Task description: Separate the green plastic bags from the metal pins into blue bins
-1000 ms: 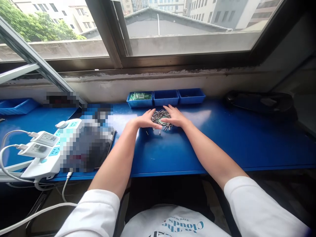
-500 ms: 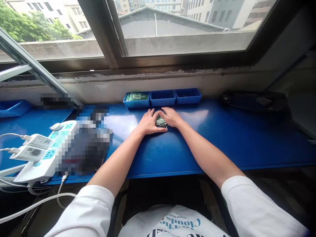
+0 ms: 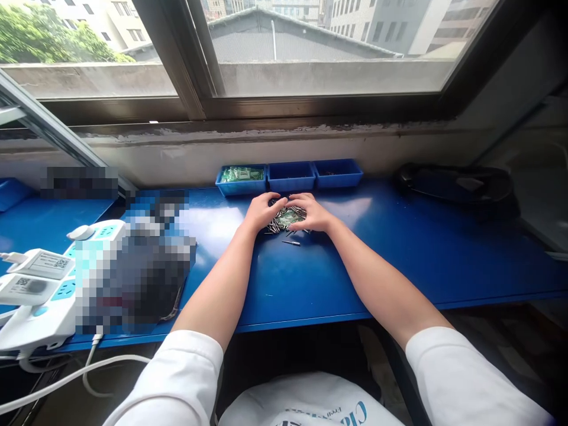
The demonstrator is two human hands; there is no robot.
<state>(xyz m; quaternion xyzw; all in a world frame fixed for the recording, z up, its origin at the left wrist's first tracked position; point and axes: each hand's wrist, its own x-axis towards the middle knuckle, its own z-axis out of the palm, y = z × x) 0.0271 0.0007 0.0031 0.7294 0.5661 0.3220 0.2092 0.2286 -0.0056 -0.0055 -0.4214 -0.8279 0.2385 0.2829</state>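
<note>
A heap of small, dark, thin metal pieces (image 3: 276, 221) lies on the blue tabletop, with a pale green packet (image 3: 289, 217) in its middle. One shiny pin-like piece (image 3: 291, 242) lies apart, nearer the front edge. Cupped around the left side of the heap is my left hand (image 3: 262, 211), its fingers curved and apart. My right hand (image 3: 314, 213) curves over the right side, thumb and fingers spread. Both hands touch or nearly touch the pieces, and the part of the heap beneath them is hidden.
Behind the heap stand three joined blue bins: the left bin (image 3: 242, 188) holds green packets, the middle bin (image 3: 291, 184) and right bin (image 3: 339, 180) some small dark bits. A black bag (image 3: 457, 186) lies right. A white power strip (image 3: 95, 254) and a blurred dark object (image 3: 151, 278) are left.
My hands have moved apart and off the top of the heap, which now looks more spread out. The single loose piece in front is now uncovered. The view has shifted slightly.
</note>
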